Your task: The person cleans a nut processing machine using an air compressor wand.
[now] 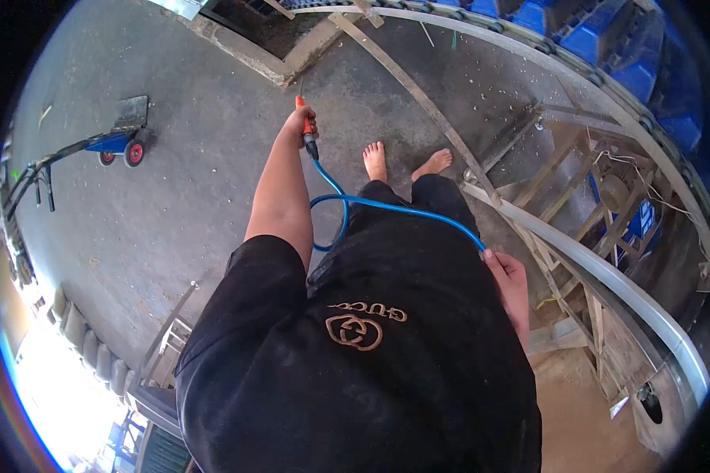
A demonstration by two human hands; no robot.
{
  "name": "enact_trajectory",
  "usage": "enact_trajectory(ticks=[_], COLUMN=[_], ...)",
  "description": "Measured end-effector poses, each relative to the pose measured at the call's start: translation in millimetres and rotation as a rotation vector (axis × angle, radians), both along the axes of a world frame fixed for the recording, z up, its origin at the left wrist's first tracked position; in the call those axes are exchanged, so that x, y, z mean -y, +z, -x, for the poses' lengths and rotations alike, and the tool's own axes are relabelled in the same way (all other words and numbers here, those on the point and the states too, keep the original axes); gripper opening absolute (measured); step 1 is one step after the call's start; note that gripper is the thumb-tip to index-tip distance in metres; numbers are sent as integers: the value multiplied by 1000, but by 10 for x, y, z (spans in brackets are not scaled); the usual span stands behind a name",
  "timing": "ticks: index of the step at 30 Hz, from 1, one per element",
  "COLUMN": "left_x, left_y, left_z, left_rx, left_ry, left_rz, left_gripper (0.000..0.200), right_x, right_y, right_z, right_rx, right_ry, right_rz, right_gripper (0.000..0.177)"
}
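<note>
My left hand (298, 126), stretched out forward, is wrapped round an orange air blow gun (307, 124) with a black fitting at its rear end. A thin nozzle points away toward the concrete ledge. From the fitting, a blue hose (402, 209) makes a loop beside my leg and crosses in front of my thighs. At my right side, my right hand (509, 280) is closed on the hose, thumb on top; its lower fingers are partly hidden.
A blue hand truck (114, 142) with red wheels stands on the concrete floor to the left. Ahead is a raised concrete ledge (268, 67). A metal rail (599, 264) and wooden frame (556, 185) run close on my right. Blue bins (631, 59) line a curved conveyor at upper right.
</note>
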State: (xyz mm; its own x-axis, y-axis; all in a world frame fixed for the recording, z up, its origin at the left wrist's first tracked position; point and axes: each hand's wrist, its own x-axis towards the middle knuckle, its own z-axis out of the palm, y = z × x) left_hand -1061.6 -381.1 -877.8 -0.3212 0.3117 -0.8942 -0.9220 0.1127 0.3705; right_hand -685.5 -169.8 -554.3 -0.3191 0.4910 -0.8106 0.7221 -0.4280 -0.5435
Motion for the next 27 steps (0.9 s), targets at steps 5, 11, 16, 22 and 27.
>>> enact_trajectory(ticks=[5,11,16,22,27], left_x=[-5,-216,-113,-644,-1180], left_y=[-126,-73,-113,108,263], left_z=[-25,-99,53,-54,-517], left_rx=[101,226,125,-118,-723], left_ry=[125,33,54,-437,-1042], left_rz=[-285,-235,-312,-76,224], left_gripper=[13,11,13,17,32], right_x=[-27,15,160,370,732], right_y=[4,-18,7,-21,-53], right_z=[37,9,-198,-548,-917], right_rx=[5,40,25,12,0], right_ry=[55,59,-92,-64,-153], right_rz=[-21,-72,-36,-92,-122], right_gripper=[24,23,28,32,35])
